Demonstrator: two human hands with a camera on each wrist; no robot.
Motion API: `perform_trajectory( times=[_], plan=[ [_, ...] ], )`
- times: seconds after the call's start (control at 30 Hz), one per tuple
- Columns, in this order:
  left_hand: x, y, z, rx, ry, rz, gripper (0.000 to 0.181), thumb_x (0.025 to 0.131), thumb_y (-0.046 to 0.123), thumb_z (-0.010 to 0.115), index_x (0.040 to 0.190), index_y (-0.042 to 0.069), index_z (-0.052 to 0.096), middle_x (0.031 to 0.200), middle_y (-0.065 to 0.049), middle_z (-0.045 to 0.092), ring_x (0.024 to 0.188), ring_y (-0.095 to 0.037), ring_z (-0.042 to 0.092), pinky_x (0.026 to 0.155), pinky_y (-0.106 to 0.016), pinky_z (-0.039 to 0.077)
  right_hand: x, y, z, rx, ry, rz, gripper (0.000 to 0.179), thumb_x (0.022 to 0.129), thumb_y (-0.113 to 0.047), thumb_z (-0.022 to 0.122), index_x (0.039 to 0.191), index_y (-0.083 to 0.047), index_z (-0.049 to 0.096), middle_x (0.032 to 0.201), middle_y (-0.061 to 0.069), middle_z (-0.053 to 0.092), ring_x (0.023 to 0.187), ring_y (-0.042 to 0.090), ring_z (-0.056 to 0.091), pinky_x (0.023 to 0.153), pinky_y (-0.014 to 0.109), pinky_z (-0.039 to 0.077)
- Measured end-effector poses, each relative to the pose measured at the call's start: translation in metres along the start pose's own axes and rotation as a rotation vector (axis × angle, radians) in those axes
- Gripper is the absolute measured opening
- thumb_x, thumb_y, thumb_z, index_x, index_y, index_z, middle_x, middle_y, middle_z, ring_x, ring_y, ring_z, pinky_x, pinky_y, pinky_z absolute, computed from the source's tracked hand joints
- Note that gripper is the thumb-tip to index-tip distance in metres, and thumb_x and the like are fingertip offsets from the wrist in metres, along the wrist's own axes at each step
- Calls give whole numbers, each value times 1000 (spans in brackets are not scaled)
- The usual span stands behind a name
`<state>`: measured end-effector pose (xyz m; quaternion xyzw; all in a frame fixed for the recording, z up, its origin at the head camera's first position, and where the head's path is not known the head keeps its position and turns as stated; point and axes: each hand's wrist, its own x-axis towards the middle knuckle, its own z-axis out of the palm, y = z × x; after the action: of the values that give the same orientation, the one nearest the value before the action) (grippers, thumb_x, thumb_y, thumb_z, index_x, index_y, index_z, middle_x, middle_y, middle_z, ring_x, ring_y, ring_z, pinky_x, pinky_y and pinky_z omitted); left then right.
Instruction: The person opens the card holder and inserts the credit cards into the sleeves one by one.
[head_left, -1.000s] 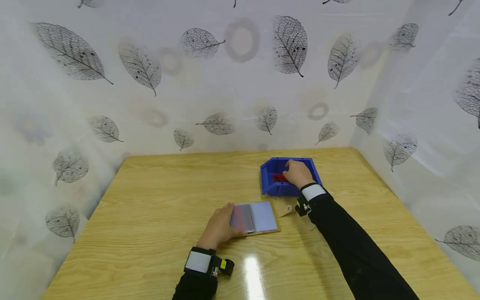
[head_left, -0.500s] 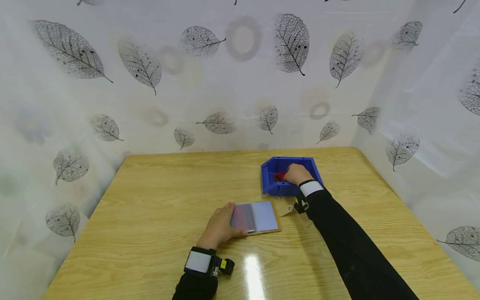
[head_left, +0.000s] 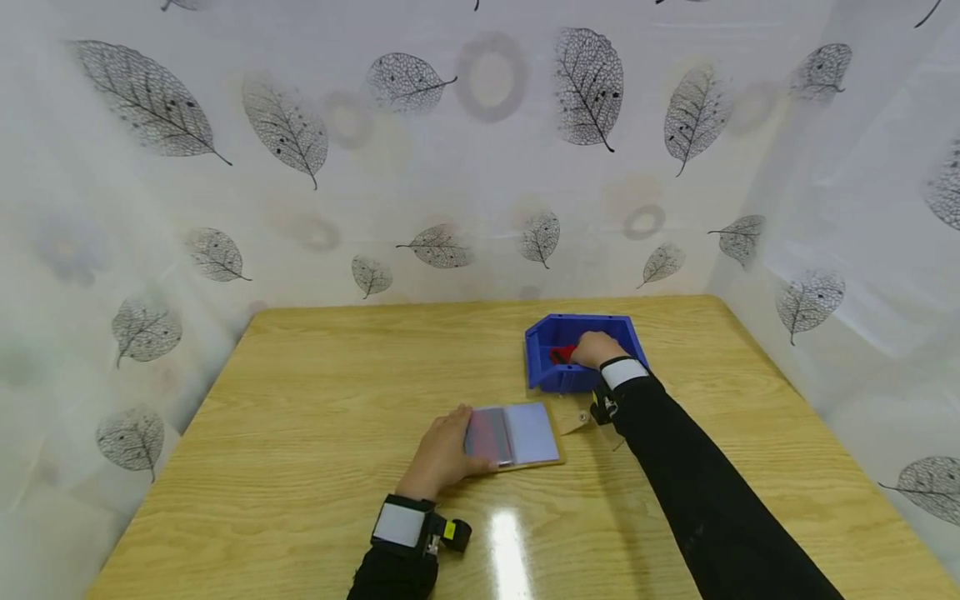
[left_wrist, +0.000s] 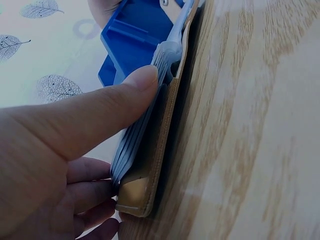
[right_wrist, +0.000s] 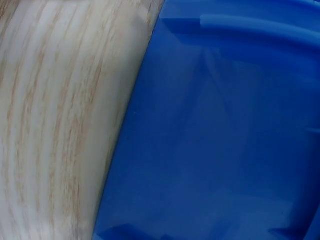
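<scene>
An open card holder [head_left: 534, 433] with clear plastic sleeves and a tan cover lies on the table. My left hand [head_left: 442, 454] grips its left side, thumb at the near edge and fingers toward the far edge. In the left wrist view the thumb [left_wrist: 107, 112] presses the stacked sleeves [left_wrist: 135, 137]. Farther back, my right hand [head_left: 597, 348] reaches into a blue bin [head_left: 558, 382], right at a red-and-black item [head_left: 561, 355]. Its fingertips are hidden, so I cannot tell whether it grips that item. Only the bin's outer wall [right_wrist: 215, 125] fills the right wrist view beside the table.
A tan strap with a metal snap [head_left: 576, 422] sticks out from the card holder's right side, just in front of the bin. The wooden table [head_left: 337, 375] runs back to a leaf-patterned curtain [head_left: 315, 217], which also hangs along both sides.
My right hand has sunk slightly lower into the bin, and the red item has shifted a little beside it. The left hand keeps its hold on the card holder.
</scene>
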<state>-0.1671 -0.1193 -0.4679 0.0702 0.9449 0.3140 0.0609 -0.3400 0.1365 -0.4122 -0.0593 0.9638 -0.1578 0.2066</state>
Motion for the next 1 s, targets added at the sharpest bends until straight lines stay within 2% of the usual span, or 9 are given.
perform_trajectory(
  times=[0.17, 0.4, 0.47, 0.63, 0.8, 1.0],
  plan=[
    [0, 2, 1, 4, 3, 3, 98, 72, 35, 86, 145, -8, 36, 149, -25, 37, 133, -41, 39, 108, -49, 34, 0, 2, 1, 1, 2, 8, 23, 89, -15, 53, 67, -10, 54, 77, 8, 49, 68, 22, 44, 64, 33, 36],
    [-1, 3, 1, 3, 17, 7, 98, 72, 34, 87, 144, -9, 37, 149, -26, 38, 132, -41, 40, 108, -49, 35, -1, 3, 1, 24, 73, 10, 20, 90, -15, 53, 78, -2, 62, 112, 28, 49, 83, 31, 47, 70, 41, 41],
    [0, 2, 1, 2, 19, 6, 98, 71, 33, 87, 144, -9, 37, 148, -26, 38, 132, -41, 40, 108, -50, 35, -1, 3, 3, 30, 111, 0, 19, 90, -14, 54, 84, 1, 64, 114, 29, 49, 85, 32, 47, 70, 41, 42],
    [-1, 1, 0, -2, 25, 8, 97, 71, 33, 87, 144, -9, 37, 148, -26, 38, 132, -42, 40, 107, -50, 35, 2, 4, 8, 66, 222, -25, 20, 87, -11, 58, 98, 4, 66, 104, 24, 59, 83, 30, 54, 69, 40, 47],
    [-1, 1, 0, -4, 23, 5, 97, 72, 34, 87, 144, -9, 37, 148, -26, 38, 132, -42, 40, 107, -50, 35, 3, 7, 10, 122, 250, -50, 26, 91, -10, 55, 112, 3, 64, 110, 22, 65, 89, 30, 62, 75, 41, 51],
    [-1, 3, 0, -3, 9, -6, 98, 72, 35, 86, 145, -8, 36, 149, -25, 37, 134, -41, 38, 109, -50, 34, -1, 10, 5, 152, 271, -121, 22, 97, -9, 52, 108, 5, 65, 111, 24, 64, 97, 35, 62, 83, 45, 51]
  ],
)
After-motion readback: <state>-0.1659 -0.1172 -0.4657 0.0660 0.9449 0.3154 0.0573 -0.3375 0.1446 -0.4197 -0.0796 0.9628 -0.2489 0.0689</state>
